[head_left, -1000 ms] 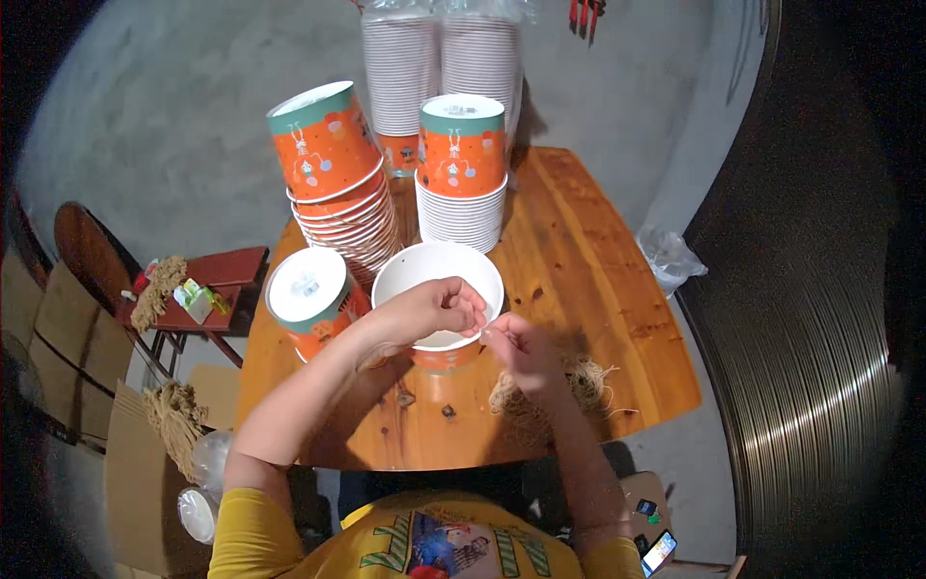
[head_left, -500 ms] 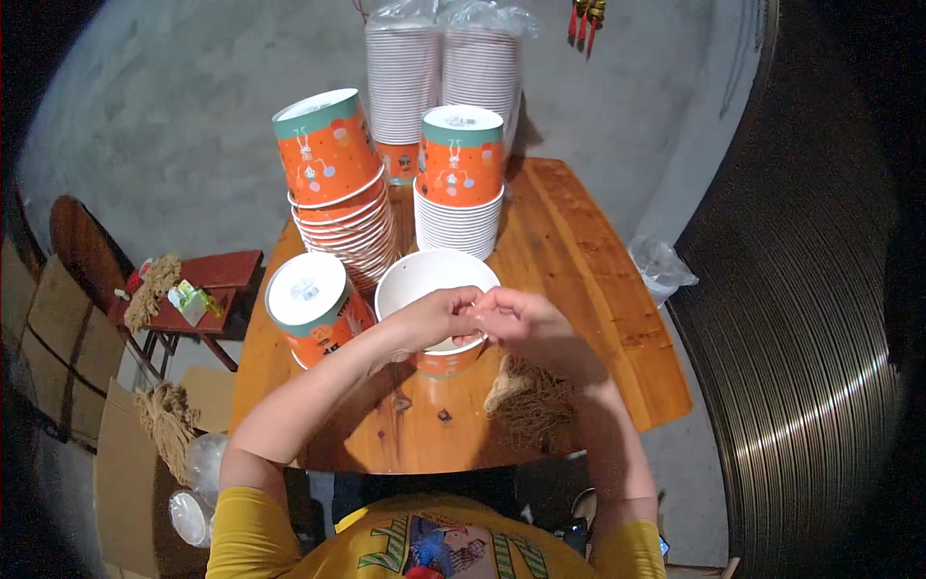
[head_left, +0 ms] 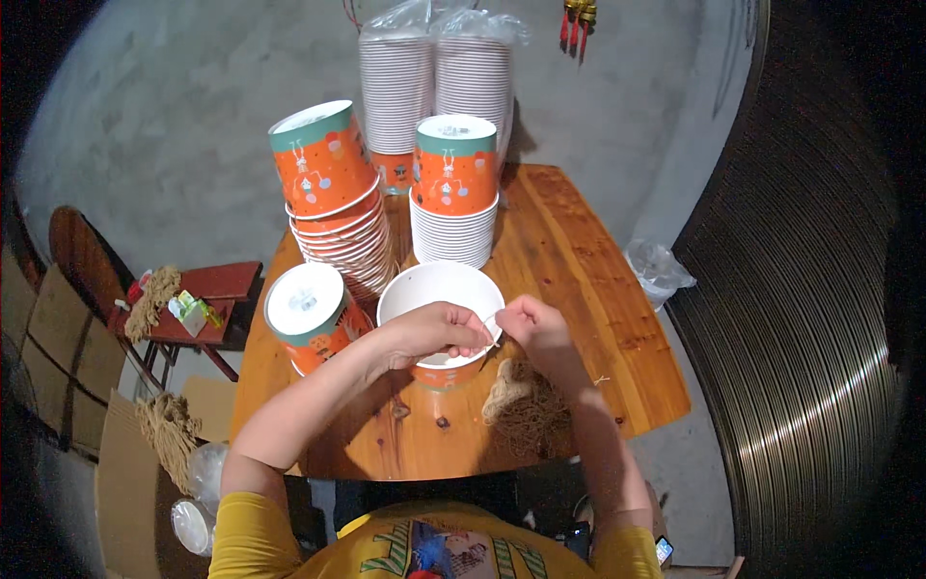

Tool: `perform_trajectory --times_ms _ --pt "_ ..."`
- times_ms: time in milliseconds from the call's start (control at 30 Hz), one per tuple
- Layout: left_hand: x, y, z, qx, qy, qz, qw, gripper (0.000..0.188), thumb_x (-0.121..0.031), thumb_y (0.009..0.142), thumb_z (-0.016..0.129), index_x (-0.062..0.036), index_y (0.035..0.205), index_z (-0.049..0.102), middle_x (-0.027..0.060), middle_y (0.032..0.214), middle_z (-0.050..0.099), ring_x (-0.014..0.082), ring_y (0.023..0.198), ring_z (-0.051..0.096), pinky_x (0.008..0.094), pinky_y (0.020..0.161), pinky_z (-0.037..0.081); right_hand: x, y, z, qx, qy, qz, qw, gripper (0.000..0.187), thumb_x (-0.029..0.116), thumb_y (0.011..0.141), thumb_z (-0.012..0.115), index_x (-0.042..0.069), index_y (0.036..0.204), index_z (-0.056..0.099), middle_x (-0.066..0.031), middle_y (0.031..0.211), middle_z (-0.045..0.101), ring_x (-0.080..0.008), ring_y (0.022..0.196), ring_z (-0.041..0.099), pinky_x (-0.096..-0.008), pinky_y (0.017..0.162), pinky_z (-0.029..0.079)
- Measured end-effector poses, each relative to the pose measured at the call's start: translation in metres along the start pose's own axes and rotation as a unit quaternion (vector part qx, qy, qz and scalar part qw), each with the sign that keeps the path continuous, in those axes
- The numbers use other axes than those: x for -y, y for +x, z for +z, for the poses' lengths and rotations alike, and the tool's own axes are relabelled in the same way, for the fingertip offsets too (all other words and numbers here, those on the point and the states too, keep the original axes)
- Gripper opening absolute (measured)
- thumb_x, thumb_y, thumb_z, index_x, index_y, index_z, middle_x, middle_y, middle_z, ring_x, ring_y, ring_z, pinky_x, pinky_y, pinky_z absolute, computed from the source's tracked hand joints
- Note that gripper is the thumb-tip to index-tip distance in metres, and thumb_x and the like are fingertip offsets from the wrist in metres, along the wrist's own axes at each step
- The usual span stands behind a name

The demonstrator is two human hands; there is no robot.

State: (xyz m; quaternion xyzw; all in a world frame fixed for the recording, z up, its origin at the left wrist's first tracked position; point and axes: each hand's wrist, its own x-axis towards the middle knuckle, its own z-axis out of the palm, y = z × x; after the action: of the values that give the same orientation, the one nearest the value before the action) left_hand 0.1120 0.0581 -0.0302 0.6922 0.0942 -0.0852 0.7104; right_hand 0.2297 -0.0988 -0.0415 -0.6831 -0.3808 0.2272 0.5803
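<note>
An orange paper bucket (head_left: 442, 287) with a white inside stands mouth up at the near middle of the table. Over its near right rim, my left hand (head_left: 434, 333) pinches a thin pale string (head_left: 495, 333). My right hand (head_left: 536, 331), just right of the rim, has thumb and finger closed on the string's other end. Between the two hands the string forms a small curve by the rim; whether it passes through the bucket wall I cannot tell. Below my right hand lies a bundle of brown strings (head_left: 526, 405).
Behind stand a leaning stack of orange buckets (head_left: 323, 164), a straighter stack (head_left: 455, 169) and tall plastic-wrapped stacks (head_left: 397, 92). One upturned bucket (head_left: 307, 301) sits at the left. A red bench (head_left: 227, 280) is beyond the table's left edge; a ribbed metal shutter (head_left: 801, 367) is at right.
My hands have drawn apart, the right one moving slightly right, and the string now shows between them. The whole view has shifted a little.
</note>
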Motion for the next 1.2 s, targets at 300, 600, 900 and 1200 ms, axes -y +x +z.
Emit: perform_trajectory --times_ms 300,600,900,1200 --pt "-0.002 0.001 0.001 -0.017 0.024 0.004 1.000 0.012 -0.014 0.083 0.064 -0.0031 0.086 0.061 -0.0022 0.072 0.056 0.0048 0.063 0.046 0.0179 0.058 0.038 -0.007 -0.031 0.012 -0.065 -0.130 -0.104 0.984 0.013 0.016 0.084 0.066 0.005 0.081 0.059 0.0055 0.062 0.048 -0.0033 0.056 0.042 -0.0217 0.049 0.037" --pt "0.000 0.002 0.001 -0.009 0.016 0.008 1.000 0.011 -0.013 0.086 0.060 -0.0022 0.088 0.061 -0.0011 0.074 0.057 0.0055 0.064 0.048 0.0184 0.059 0.039 -0.008 -0.037 0.017 -0.096 -0.159 -0.131 0.974 0.015 0.018 0.083 0.065 0.004 0.080 0.058 0.0034 0.061 0.050 -0.0041 0.056 0.045 -0.0232 0.050 0.039" --pt "-0.005 0.006 -0.003 0.021 -0.179 -0.089 0.980 0.005 -0.007 0.088 0.059 -0.0034 0.091 0.058 -0.0007 0.073 0.059 0.0050 0.062 0.056 0.0155 0.052 0.045 -0.002 -0.041 0.031 -0.088 -0.003 -0.059 0.994 0.018 0.019 0.085 0.065 0.005 0.078 0.057 0.0061 0.062 0.049 -0.0033 0.058 0.043 -0.0215 0.052 0.037" --pt "-0.010 0.007 0.002 0.007 -0.214 -0.145 0.966 0.004 -0.006 0.088 0.059 -0.0054 0.091 0.059 -0.0006 0.078 0.062 0.0048 0.065 0.058 0.0154 0.056 0.048 0.000 -0.049 0.043 -0.115 0.062 -0.076 0.989 0.015 0.012 0.085 0.064 0.004 0.075 0.057 0.0063 0.065 0.047 -0.0023 0.061 0.040 -0.0197 0.055 0.033"
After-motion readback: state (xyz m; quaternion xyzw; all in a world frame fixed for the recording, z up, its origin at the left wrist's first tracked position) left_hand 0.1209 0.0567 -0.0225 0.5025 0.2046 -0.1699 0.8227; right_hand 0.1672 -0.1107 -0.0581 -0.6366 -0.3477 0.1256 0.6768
